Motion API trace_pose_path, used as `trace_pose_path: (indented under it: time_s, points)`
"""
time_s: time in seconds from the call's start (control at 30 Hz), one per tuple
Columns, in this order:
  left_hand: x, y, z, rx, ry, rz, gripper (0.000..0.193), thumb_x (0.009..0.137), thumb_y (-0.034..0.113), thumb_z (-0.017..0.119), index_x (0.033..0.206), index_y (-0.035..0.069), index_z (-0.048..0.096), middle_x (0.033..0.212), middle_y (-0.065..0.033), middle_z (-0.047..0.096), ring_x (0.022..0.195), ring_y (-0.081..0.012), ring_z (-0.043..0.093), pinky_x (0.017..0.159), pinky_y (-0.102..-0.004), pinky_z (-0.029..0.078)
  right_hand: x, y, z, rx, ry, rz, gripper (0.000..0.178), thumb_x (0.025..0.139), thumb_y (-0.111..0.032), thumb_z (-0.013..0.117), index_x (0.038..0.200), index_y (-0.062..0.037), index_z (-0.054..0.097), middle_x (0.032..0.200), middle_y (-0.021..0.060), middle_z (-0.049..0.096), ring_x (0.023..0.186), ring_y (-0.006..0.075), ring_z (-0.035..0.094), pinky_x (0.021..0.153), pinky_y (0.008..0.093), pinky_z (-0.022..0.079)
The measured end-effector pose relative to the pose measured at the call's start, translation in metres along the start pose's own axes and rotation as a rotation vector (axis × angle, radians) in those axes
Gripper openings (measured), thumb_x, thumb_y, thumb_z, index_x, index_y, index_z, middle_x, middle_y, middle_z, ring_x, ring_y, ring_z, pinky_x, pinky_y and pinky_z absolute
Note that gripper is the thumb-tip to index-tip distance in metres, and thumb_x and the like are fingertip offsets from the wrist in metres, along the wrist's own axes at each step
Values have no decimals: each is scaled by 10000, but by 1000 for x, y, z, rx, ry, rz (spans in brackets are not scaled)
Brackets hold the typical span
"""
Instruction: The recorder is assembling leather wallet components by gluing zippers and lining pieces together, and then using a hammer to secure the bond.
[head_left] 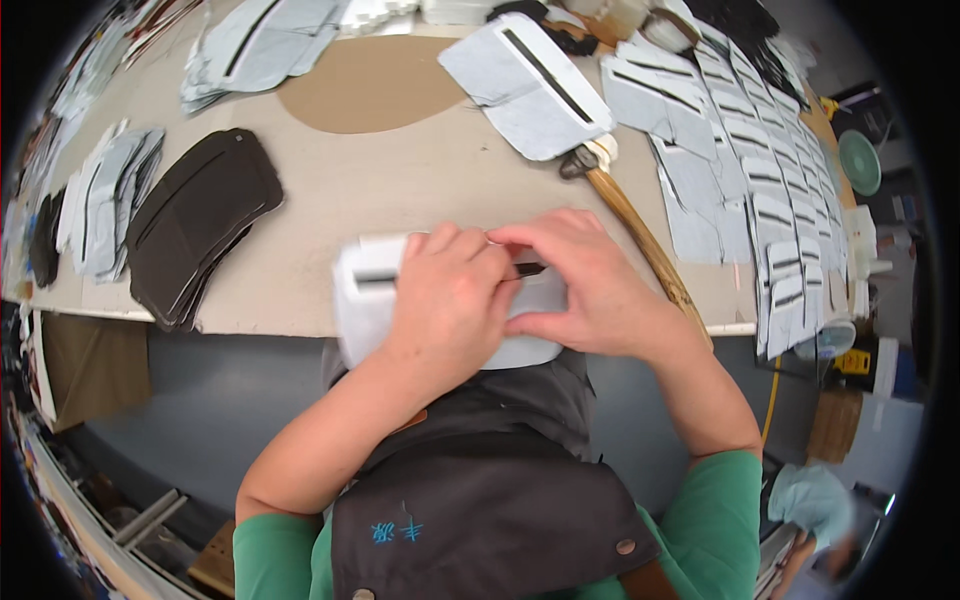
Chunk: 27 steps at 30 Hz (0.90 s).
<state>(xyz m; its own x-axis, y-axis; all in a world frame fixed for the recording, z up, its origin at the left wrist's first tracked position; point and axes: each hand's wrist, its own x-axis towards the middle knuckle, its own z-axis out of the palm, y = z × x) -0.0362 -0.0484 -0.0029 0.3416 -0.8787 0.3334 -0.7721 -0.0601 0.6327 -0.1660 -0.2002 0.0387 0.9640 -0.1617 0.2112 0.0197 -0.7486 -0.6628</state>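
Observation:
A light grey fabric panel [362, 318] with a dark slot lies at the table's front edge, partly overhanging it. Over its middle, my left hand [447, 290] is closed with bent fingers, gripping the panel by the slot. My right hand [600, 285] curves over the panel's right part, thumb and index finger bent around the slot's right end. The fingertips of both hands come close together there. Both hands hide much of the panel, and what the fingertips pinch is partly covered. Some motion blur softens the panel's left side.
A hammer [635, 225] with a wooden handle lies right of my hands, its head by another grey panel [535, 85]. Dark brown panels [205, 215] are stacked at left. Many slotted grey pieces [775, 170] overlap at right. A brown oval [370, 85] marks the table's far part.

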Motion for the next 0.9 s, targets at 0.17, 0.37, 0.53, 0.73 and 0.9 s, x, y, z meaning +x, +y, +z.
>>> trace_pose_path:
  time_s: [0.17,0.37,0.53,0.73,0.9]
  points:
    - [-3,-6,-21,-174,36,-61,199,856,32,738,1044,86,700,983,-49,679,958,-278,594,913,-416,424,13,14,-21,-179,-189,38,465,709,-115,882,1139,-99,704,991,54,705,1023,282,625,1007,434,422]
    - [-44,-46,-83,-196,-132,-174,383,871,-38,675,1239,72,674,1170,-105,666,1094,-317,582,1003,-434,456,30,-9,16,-144,-212,-22,321,747,-171,877,1002,-82,702,946,71,686,1011,293,635,996,436,427]
    - [-54,-63,-82,-191,-163,8,393,864,-28,691,1244,69,673,1175,-84,673,1137,-315,587,1001,-425,465,47,-26,51,-130,-234,-20,288,768,-202,880,943,-83,684,863,51,649,920,281,627,944,423,426]
    - [-50,-63,-87,-186,-203,65,330,848,-31,667,1156,74,720,1128,-63,665,1139,-289,578,1030,-422,425,41,-25,60,-17,-132,-51,189,755,-125,873,835,-121,702,792,15,622,839,253,596,922,404,412]
    - [-22,-58,-99,62,-414,198,321,775,-39,632,1030,95,773,1009,-56,621,1032,-261,557,974,-383,399,39,-24,65,-65,-27,-102,187,709,-75,881,791,-140,725,803,-9,621,833,236,578,903,396,409]
